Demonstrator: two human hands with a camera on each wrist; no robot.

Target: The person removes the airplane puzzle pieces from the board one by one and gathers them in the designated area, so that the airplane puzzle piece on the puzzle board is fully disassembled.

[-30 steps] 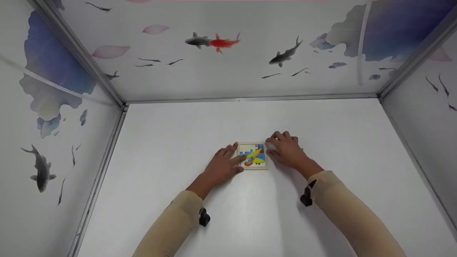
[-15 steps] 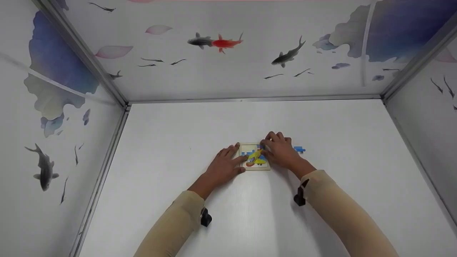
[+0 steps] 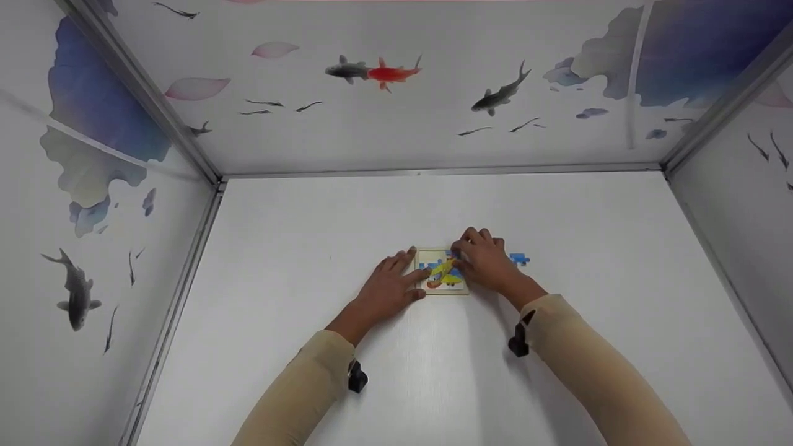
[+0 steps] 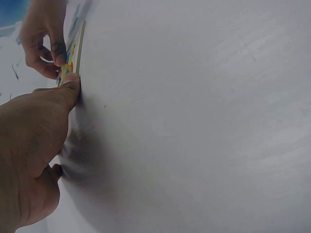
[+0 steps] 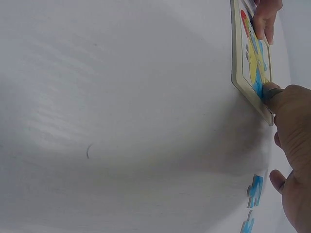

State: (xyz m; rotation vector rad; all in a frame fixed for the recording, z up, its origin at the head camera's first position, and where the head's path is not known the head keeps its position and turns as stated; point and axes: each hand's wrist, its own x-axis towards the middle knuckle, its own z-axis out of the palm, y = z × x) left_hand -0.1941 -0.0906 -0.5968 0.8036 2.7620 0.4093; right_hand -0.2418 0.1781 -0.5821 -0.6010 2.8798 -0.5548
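Observation:
A small wooden jigsaw puzzle (image 3: 452, 293) lies flat in the head view, showing a yellow plane on blue; its upper left part is bare pale wood. My left hand (image 3: 387, 288) rests at its left side with spread fingers, one reaching onto the picture and the thumb at the near edge. My right hand (image 3: 486, 265) bends over the upper right corner, thumb and forefinger pinching there; the piece between them is mostly hidden. In the right wrist view that thumb (image 5: 272, 91) presses on a blue part. Loose blue puzzle pieces (image 5: 255, 191) lie beside the right hand.
The white tabletop (image 3: 403, 384) is bounded by a metal rail (image 3: 415, 174) at the back and by side panels. The back panel (image 3: 279, 142) carries printed fish and petals. A small black device (image 3: 357, 378) sits at each sleeve cuff.
My right hand has moved left from beside the puzzle onto its upper right corner, uncovering loose blue pieces on the table. Over the last half second both hands stay nearly still.

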